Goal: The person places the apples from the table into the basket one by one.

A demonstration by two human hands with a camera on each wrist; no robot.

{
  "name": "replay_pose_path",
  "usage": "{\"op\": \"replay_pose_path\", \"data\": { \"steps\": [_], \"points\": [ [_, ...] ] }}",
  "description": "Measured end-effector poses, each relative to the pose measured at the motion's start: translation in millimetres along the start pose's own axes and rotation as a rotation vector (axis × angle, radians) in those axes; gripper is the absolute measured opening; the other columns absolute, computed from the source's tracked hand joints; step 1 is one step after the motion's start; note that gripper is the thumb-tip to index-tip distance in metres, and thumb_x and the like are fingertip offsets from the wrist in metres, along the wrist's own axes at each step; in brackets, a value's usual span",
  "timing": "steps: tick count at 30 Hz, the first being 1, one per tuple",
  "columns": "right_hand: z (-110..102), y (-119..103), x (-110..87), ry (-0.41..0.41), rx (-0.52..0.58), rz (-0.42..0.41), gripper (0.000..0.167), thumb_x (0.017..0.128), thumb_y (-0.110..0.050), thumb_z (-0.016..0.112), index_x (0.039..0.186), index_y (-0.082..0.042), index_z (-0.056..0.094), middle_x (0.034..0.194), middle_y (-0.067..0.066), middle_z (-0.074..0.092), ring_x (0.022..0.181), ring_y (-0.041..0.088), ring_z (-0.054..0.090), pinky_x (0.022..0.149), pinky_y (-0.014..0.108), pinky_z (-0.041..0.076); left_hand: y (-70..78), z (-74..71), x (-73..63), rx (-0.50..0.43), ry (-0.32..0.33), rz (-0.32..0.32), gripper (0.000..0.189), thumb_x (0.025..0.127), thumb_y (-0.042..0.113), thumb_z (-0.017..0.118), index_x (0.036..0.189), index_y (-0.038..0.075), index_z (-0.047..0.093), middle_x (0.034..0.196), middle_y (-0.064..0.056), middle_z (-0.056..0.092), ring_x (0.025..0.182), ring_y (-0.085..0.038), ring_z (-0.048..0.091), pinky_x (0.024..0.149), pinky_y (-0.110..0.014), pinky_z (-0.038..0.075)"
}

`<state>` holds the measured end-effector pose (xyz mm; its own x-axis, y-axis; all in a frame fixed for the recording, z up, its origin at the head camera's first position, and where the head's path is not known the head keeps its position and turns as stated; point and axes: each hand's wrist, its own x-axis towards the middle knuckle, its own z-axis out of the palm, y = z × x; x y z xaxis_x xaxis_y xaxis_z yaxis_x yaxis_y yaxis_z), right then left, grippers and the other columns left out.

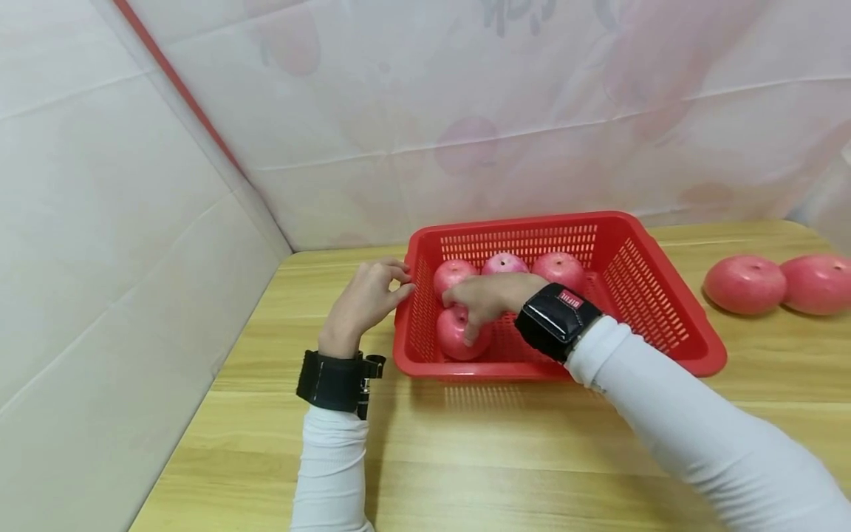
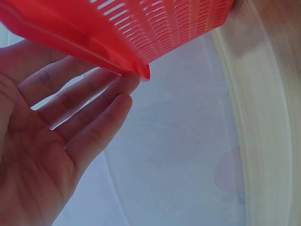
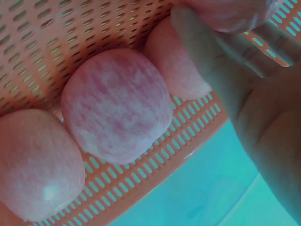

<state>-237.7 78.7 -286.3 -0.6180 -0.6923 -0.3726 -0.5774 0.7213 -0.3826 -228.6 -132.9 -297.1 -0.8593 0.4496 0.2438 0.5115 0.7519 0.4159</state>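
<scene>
My right hand [image 1: 488, 299] reaches over the red plastic basket [image 1: 665, 292] and grips an apple [image 1: 455, 334] at its front left. In the right wrist view the thumb lies along that apple [image 3: 230, 14], the fingers on its other side. Behind it, along the back wall, sit a red apple [image 1: 453, 275], a paler streaked apple [image 1: 504, 263] and another red apple [image 1: 558, 270]. My left hand [image 1: 366, 299] is at the basket's left rim. Its fairly straight fingers [image 2: 94, 134] touch the rim's underside in the left wrist view.
Two more apples, one nearer [image 1: 744, 284] and one farther right [image 1: 821, 284], lie side by side on the wooden table [image 1: 465, 458], right of the basket. Pale printed cloth [image 1: 372, 125] hangs behind the table and along its left side.
</scene>
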Motion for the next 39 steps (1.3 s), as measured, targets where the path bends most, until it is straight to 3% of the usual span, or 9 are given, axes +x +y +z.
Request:
{"op": "replay_pose_path", "data": {
  "steps": [6, 11, 17, 23, 33, 39],
  "points": [
    [-4, 1, -8.0, 0.015, 0.089, 0.059, 0.078, 0.086, -0.018, 0.082, 0.148, 0.005, 0.042, 0.136, 0.016, 0.055, 0.119, 0.027, 0.052, 0.105, 0.042, 0.044, -0.7, -0.2, -0.2, -0.005, -0.012, -0.013, 0.018, 0.095, 0.008, 0.07, 0.107, -0.004, 0.077, 0.123, -0.02, 0.068, 0.116, -0.033, 0.063, 0.093, -0.04, 0.056],
    [-11, 6, -20.6, 0.109, 0.119, 0.063, 0.081, 0.089, -0.024, 0.079, 0.155, -0.003, 0.036, 0.143, 0.019, 0.052, 0.13, 0.033, 0.048, 0.106, 0.05, 0.043, -1.6, -2.9, -0.4, -0.009, -0.019, -0.036, 0.019, 0.095, 0.007, 0.07, 0.108, -0.004, 0.077, 0.124, -0.02, 0.067, 0.117, -0.034, 0.062, 0.093, -0.041, 0.056],
    [-16, 16, -35.0, 0.273, 0.054, 0.007, 0.053, 0.089, -0.019, 0.077, 0.136, -0.001, 0.059, 0.123, 0.016, 0.064, 0.111, 0.031, 0.054, 0.096, 0.048, 0.048, -0.7, -3.7, -1.3, -0.005, -0.015, -0.033, 0.018, 0.095, 0.007, 0.071, 0.107, -0.005, 0.077, 0.123, -0.02, 0.067, 0.117, -0.034, 0.062, 0.092, -0.041, 0.056],
    [-17, 23, -48.8, 0.361, 0.045, -0.029, 0.03, 0.09, -0.012, 0.073, 0.118, -0.002, 0.07, 0.112, 0.014, 0.069, 0.102, 0.03, 0.059, 0.088, 0.046, 0.05, -0.1, -1.4, -1.2, -0.014, -0.018, -0.052, 0.018, 0.095, 0.007, 0.071, 0.107, -0.004, 0.077, 0.125, -0.019, 0.067, 0.116, -0.034, 0.062, 0.09, -0.04, 0.057],
    [-19, 34, -65.3, 0.371, 0.036, 0.028, 0.026, 0.093, -0.014, 0.071, 0.117, -0.005, 0.07, 0.107, 0.011, 0.068, 0.106, 0.033, 0.058, 0.09, 0.048, 0.051, -0.7, 0.3, 0.7, -0.02, -0.027, -0.077, 0.028, 0.09, 0.014, 0.079, 0.11, -0.005, 0.076, 0.126, -0.02, 0.067, 0.119, -0.034, 0.063, 0.089, -0.038, 0.058],
    [-25, 41, -77.0, 0.418, 0.042, 0.023, 0.023, 0.092, -0.009, 0.07, 0.115, -0.004, 0.071, 0.103, 0.007, 0.068, 0.098, 0.027, 0.063, 0.085, 0.046, 0.055, 0.2, 1.3, 1.1, 0.003, -0.023, -0.064, 0.022, 0.09, 0.01, 0.077, 0.106, -0.005, 0.077, 0.125, -0.02, 0.067, 0.114, -0.033, 0.064, 0.082, -0.033, 0.059]
  ]
}}
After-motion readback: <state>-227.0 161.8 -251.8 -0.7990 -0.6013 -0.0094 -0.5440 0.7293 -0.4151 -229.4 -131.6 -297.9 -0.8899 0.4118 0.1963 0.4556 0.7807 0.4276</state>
